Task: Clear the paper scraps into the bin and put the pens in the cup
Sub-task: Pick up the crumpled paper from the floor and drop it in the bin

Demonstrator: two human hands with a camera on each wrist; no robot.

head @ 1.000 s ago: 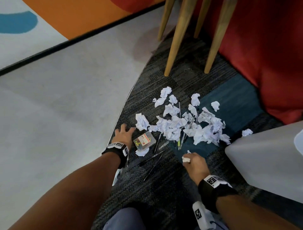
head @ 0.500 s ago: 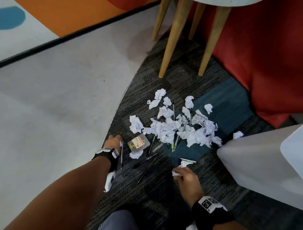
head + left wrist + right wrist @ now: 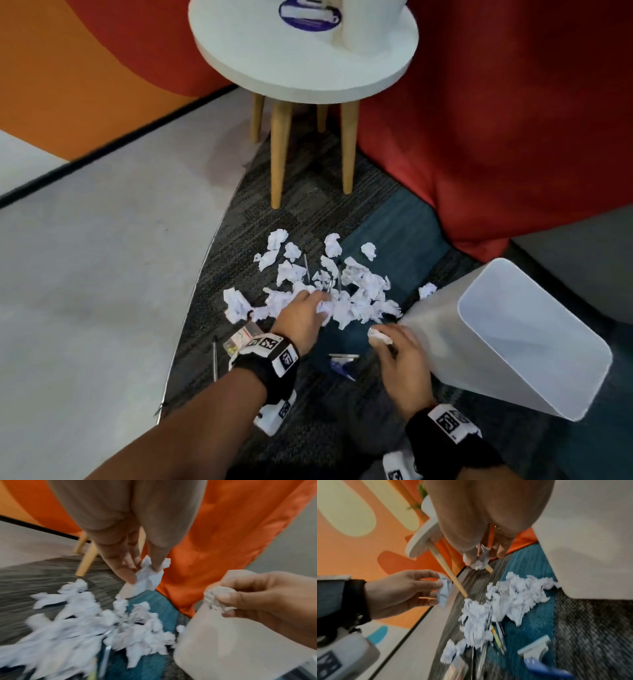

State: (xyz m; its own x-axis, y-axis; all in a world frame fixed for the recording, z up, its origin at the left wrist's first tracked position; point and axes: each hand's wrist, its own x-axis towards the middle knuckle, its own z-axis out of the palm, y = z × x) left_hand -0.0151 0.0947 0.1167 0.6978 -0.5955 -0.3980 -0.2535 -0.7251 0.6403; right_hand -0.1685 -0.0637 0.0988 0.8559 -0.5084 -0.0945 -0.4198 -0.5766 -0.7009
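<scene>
Crumpled white paper scraps (image 3: 356,294) lie heaped on the carpet, with several pens (image 3: 330,284) half buried among them and one pen (image 3: 214,358) apart at the left. My left hand (image 3: 318,308) is over the pile's near edge and pinches a scrap (image 3: 147,574). To its right, my right hand (image 3: 380,339) pinches another scrap (image 3: 479,559), close to the bin's side. The white translucent bin (image 3: 513,342) lies tipped on the right with its mouth facing me. A white cylinder (image 3: 370,24), possibly the cup, stands on the round table.
The white round table (image 3: 274,61) on wooden legs (image 3: 279,154) stands just beyond the pile, against a red seat (image 3: 496,137). A small clear box (image 3: 239,339) and a blue-and-white item (image 3: 342,363) lie near my wrists. Grey floor (image 3: 102,257) spreads left.
My left hand has moved right from the carpet edge to the pile and taken up a scrap. The right hand still holds its scrap. The head view has tilted up to show the tabletop.
</scene>
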